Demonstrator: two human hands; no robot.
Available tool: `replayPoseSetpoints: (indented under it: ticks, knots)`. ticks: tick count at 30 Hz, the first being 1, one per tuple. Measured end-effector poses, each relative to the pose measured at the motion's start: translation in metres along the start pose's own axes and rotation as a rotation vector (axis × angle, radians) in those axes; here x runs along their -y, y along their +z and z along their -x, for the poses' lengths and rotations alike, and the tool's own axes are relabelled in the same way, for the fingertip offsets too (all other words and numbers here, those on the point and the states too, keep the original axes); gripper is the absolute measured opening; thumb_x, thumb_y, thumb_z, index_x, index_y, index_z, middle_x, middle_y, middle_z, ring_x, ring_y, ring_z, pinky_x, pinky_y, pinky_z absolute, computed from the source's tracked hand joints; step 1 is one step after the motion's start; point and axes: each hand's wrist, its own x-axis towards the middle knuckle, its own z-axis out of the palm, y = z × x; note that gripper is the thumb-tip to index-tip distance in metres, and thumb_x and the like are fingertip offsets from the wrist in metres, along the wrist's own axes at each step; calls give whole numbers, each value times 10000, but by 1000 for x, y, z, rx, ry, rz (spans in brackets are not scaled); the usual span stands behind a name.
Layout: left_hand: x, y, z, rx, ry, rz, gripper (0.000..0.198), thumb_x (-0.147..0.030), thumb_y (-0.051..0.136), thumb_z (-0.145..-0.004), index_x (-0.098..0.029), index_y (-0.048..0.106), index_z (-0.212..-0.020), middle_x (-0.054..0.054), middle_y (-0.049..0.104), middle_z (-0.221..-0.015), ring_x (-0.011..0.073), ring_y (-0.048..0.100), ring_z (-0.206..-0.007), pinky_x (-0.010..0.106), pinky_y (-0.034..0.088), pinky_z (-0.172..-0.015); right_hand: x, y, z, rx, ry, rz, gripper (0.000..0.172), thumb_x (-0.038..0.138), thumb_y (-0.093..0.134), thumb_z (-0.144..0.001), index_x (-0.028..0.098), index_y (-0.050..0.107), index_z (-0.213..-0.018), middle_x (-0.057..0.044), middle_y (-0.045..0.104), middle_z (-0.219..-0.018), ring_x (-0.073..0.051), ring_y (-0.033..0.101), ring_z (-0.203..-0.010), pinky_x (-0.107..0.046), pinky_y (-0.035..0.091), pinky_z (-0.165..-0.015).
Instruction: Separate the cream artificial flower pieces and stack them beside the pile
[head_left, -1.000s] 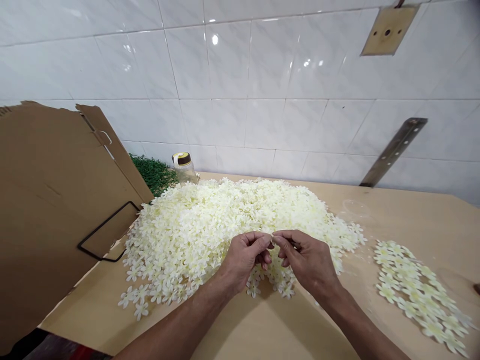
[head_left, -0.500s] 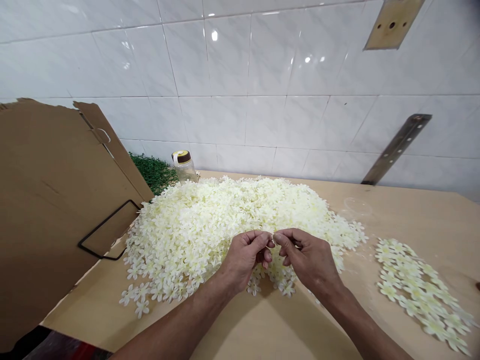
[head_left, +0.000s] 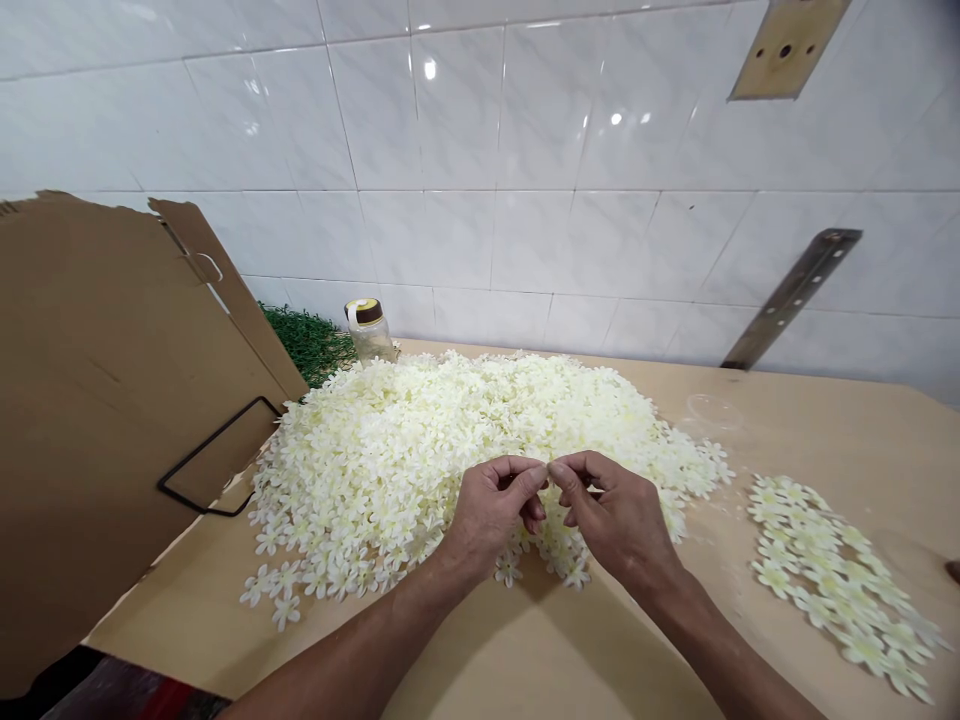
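A large heap of small cream artificial flowers (head_left: 450, 440) lies on the tan tabletop (head_left: 525, 650). My left hand (head_left: 491, 515) and my right hand (head_left: 619, 520) hover over the heap's near edge, fingertips meeting in a pinch. Something tiny sits between the pinched fingers; I cannot make out what it is. A smaller, flatter patch of the same flowers (head_left: 832, 575) is spread on the table to the right of my right hand.
A big cardboard sheet (head_left: 105, 400) with a black wire handle leans at the left. Behind the heap stand a clear jar with a brown lid (head_left: 369, 330) and green artificial grass (head_left: 311, 345). A clear round lid (head_left: 712, 410) lies near the tiled wall.
Both hands stay pinched together and have shifted up very slightly in the picture; the view has tilted a little. The flowers have not moved.
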Motion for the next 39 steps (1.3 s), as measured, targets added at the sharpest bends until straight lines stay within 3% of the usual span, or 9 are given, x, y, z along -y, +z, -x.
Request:
replayPoseSetpoints:
  ticks: [6,9,18,24,29,39]
  knots:
    - [1,-3,-1,66,25,-42,321,-446,651,-849,-126,637,-828,15,595,-565,113,527,-484,236,458,-487,2,-9,-5,171,144,-298,534,599,595,-856,175,634,-1178,-51,657,-797,-157,610,-533,-298,543,-472]
    - [3,-4,0,55,81,-170,318,-443,619,-872,-129,638,-828,10,592,-560,109,532,-472,230,461,-487,3,-13,-7,268,160,-287,481,596,614,-839,166,702,-1036,-36,639,-745,-147,598,-514,-281,521,-467]
    - [7,-5,2,-21,168,-371,279,-418,561,-912,-154,637,-865,-1,591,-586,104,533,-485,213,438,-485,9,-13,-4,209,199,-48,360,553,650,-813,201,704,-762,-8,671,-693,-141,616,-480,-237,449,-462]
    - [4,-5,1,4,125,-225,314,-453,576,-902,-147,637,-867,3,587,-587,112,539,-484,229,457,-489,1,-14,-9,221,182,-187,379,561,664,-808,186,679,-759,3,616,-661,-135,596,-485,-242,433,-477]
    - [0,-5,-3,2,46,-8,313,-444,602,-879,-136,655,-900,41,623,-823,104,573,-524,228,452,-455,-5,-14,-11,229,199,-415,387,556,707,-784,169,695,-775,8,586,-697,-110,568,-483,-250,438,-505]
    - [0,-6,-2,44,-4,25,372,-493,624,-856,-125,672,-869,48,610,-807,106,574,-541,226,440,-468,-14,-8,-10,253,191,-455,464,576,674,-807,177,544,-610,33,497,-548,-107,504,-454,-237,406,-477]
